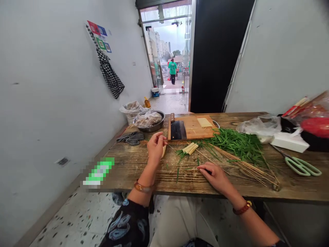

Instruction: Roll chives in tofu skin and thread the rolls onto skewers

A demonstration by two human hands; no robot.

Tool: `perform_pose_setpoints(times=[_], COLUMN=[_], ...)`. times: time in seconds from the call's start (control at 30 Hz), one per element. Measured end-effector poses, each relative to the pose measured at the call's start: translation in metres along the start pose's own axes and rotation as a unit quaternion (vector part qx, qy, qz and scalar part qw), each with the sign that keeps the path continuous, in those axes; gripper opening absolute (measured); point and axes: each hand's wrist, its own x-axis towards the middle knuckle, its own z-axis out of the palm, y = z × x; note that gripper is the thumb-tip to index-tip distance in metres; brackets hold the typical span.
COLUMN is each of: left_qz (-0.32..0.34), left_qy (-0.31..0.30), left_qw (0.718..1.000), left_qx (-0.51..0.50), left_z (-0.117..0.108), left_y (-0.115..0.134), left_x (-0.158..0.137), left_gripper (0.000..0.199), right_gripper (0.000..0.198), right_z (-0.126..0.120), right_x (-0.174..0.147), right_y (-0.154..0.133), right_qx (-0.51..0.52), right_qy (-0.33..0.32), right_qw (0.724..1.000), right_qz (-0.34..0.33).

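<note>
My left hand (155,147) is raised over the table with its fingers closed around a pale rolled sheet (163,151), mostly hidden behind the fingers. Low over the wood, my right hand (214,175) has its fingertips pressed together beside loose green leaf strips (189,168); whether anything is between them is hidden. Between and beyond the hands, several finished pale rolls (190,148) with green ends lie side by side on a skewer. To the right are a bundle of bare wooden skewers (241,163) and a heap of cut greens (238,142).
A cutting board (191,132) carries a cleaver (178,129) and a stack of pale sheets (204,122). At left stand a metal basin (150,127) with bagged food and a grey cloth (130,138). Green-handled scissors (303,166) and a white box (290,141) lie right.
</note>
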Motion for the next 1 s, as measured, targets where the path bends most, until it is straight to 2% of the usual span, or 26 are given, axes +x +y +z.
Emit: perform_pose_setpoints(times=[0.1, 0.2, 0.37, 0.57, 0.8, 1.0], left_qz=[-0.008, -0.014, -0.033, -0.046, -0.059, -0.014], left_qy=[0.022, 0.026, 0.038, 0.027, 0.032, 0.030], left_qw=[0.998, 0.992, 0.983, 0.981, 0.976, 0.968], left_qx=[0.052, 0.120, 0.178, 0.184, 0.206, 0.251], left_z=[-0.034, -0.064, -0.092, -0.094, -0.098, -0.095], left_y=[0.008, 0.003, -0.012, -0.018, -0.033, -0.046], left_x=[-0.006, -0.014, -0.027, -0.042, -0.046, -0.051], left_gripper=[0.032, 0.035, 0.040, 0.043, 0.039, 0.023], right_gripper=[0.025, 0.025, 0.023, 0.023, 0.023, 0.025], right_z=[0.000, 0.000, 0.001, -0.001, 0.000, -0.002], right_x=[-0.003, -0.005, -0.006, -0.005, -0.005, -0.007], right_y=[-0.001, -0.002, 0.000, -0.002, 0.001, 0.001], right_qx=[-0.008, -0.017, -0.021, -0.011, -0.007, -0.012], right_qy=[-0.007, -0.010, -0.001, 0.007, 0.014, -0.005], right_qw=[1.000, 1.000, 1.000, 1.000, 0.999, 1.000], right_qz=[-0.003, -0.010, -0.021, -0.027, -0.033, -0.025])
